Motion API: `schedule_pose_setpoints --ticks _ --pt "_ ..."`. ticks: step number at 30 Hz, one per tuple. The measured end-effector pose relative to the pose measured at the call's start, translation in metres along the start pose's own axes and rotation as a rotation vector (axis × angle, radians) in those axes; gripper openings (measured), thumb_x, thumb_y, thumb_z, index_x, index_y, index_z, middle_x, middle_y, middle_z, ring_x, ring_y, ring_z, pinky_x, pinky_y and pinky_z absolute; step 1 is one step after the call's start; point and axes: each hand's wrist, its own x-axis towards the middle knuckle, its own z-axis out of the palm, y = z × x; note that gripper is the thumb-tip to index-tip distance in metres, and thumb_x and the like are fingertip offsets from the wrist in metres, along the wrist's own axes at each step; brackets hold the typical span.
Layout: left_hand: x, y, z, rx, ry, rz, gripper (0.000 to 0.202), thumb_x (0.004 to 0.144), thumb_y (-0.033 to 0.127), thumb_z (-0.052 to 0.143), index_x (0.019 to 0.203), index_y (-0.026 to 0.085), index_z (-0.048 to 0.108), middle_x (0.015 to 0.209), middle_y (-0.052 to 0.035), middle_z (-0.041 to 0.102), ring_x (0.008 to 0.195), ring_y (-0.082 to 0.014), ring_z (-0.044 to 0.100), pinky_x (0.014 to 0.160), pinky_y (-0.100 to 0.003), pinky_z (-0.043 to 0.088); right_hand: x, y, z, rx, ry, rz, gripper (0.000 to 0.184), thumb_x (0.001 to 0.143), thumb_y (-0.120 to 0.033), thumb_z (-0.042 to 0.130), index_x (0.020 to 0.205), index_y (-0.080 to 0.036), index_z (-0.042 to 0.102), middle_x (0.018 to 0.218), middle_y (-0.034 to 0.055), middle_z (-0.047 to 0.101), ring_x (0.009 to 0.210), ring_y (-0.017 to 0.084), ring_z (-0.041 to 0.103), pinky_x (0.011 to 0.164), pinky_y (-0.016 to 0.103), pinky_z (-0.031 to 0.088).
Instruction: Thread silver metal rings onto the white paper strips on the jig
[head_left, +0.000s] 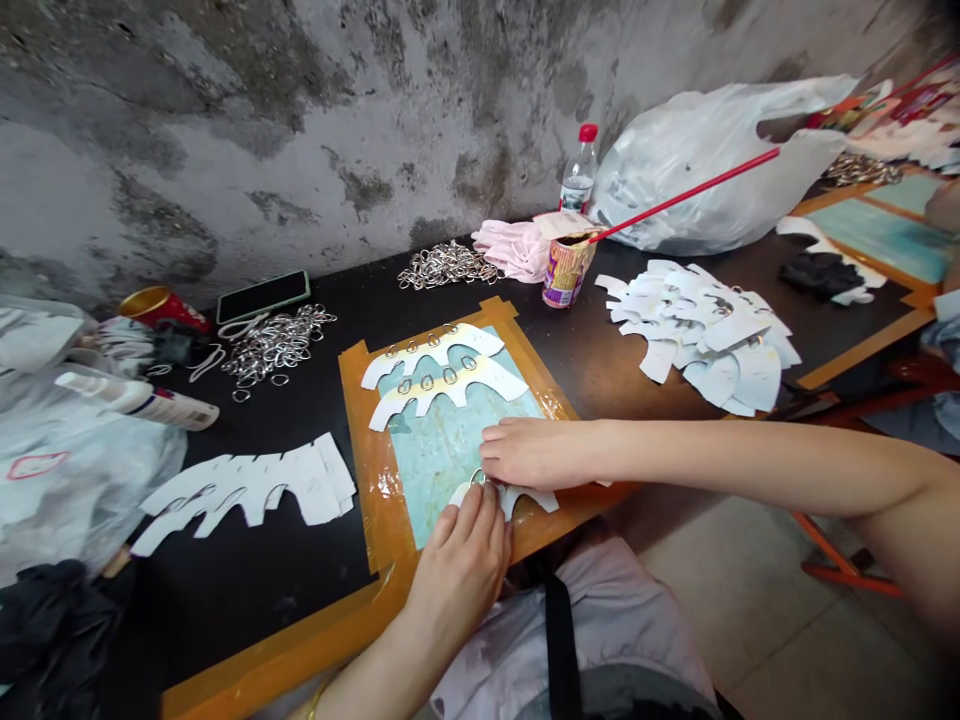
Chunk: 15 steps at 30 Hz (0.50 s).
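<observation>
Both my hands meet at the near edge of a teal work pad [439,440] edged with orange tape. My left hand [465,560] lies with its fingers pressed on a white scalloped card strip [525,497]. My right hand [529,452] comes in from the right with fingers curled, pinching a small metal ring [478,477] at the strip's top edge. Two more card strips with rings on them [435,375] lie higher up on the pad.
A stack of blank card strips [247,490] lies left of the pad, a spread pile of finished cards [701,330] to the right. Loose metal rings [274,345] and another heap [446,265] sit farther back, with a cup [566,268], water bottle [579,175], phone [262,296] and plastic bag [712,165].
</observation>
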Motion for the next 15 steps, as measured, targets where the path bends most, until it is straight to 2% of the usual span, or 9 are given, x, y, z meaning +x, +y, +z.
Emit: schedule_pose_setpoints --ticks 4,6,8,12,13,15 --pt "0.003 0.006 -0.003 0.025 -0.045 -0.015 0.033 0.096 0.022 0.041 0.101 0.009 0.071 0.105 -0.0117 0.072 0.108 -0.0238 0.057 0.087 -0.035 0.037 -0.011 -0.011 0.009 -0.174 0.167 -0.09 0.018 0.096 -0.014 0.046 0.084 -0.012 0.059 0.08 0.0059 0.059 0.082 0.019 0.049 0.067 0.032 0.03" --pt "0.004 0.009 -0.004 0.01 -0.065 -0.03 0.031 0.094 0.023 0.043 0.099 0.011 0.071 0.104 -0.011 0.072 0.109 -0.024 0.056 0.088 -0.036 0.037 -0.02 -0.022 0.011 -0.202 0.221 -0.086 0.023 0.098 -0.014 0.042 0.084 -0.012 0.06 0.079 0.0057 0.059 0.079 0.019 0.049 0.068 0.033 0.031" --pt "0.004 0.012 -0.004 -0.01 -0.078 -0.042 0.029 0.093 0.024 0.045 0.101 0.012 0.071 0.107 -0.0108 0.071 0.111 -0.0241 0.055 0.088 -0.036 0.037 -0.03 -0.032 0.009 -0.151 0.263 -0.018 0.025 0.099 -0.017 0.04 0.086 -0.012 0.061 0.08 0.0058 0.06 0.079 0.019 0.049 0.071 0.034 0.034" --pt "-0.001 0.015 -0.003 -0.019 -0.051 -0.111 0.034 0.094 0.024 0.044 0.114 0.008 0.066 0.118 -0.0115 0.068 0.111 -0.0225 0.057 0.089 -0.034 0.036 -0.048 -0.031 -0.001 0.092 0.473 0.316 0.024 0.098 -0.013 0.038 0.105 -0.011 0.061 0.093 0.009 0.063 0.089 0.019 0.051 0.079 0.034 0.042" --pt "-0.002 0.015 -0.002 -0.023 -0.037 -0.128 0.035 0.094 0.024 0.043 0.116 0.007 0.065 0.118 -0.0114 0.068 0.11 -0.0222 0.057 0.09 -0.034 0.036 -0.049 -0.027 -0.002 0.131 0.501 0.356 0.025 0.097 -0.011 0.039 0.109 -0.012 0.061 0.097 0.0095 0.063 0.092 0.019 0.051 0.081 0.034 0.042" --pt "-0.003 0.014 -0.001 -0.035 -0.022 -0.136 0.036 0.094 0.025 0.043 0.116 0.008 0.065 0.118 -0.011 0.069 0.11 -0.0225 0.058 0.09 -0.035 0.036 -0.047 -0.017 -0.002 0.145 0.468 0.302 0.024 0.096 -0.011 0.043 0.111 -0.014 0.062 0.102 0.0086 0.064 0.097 0.019 0.051 0.084 0.034 0.042"
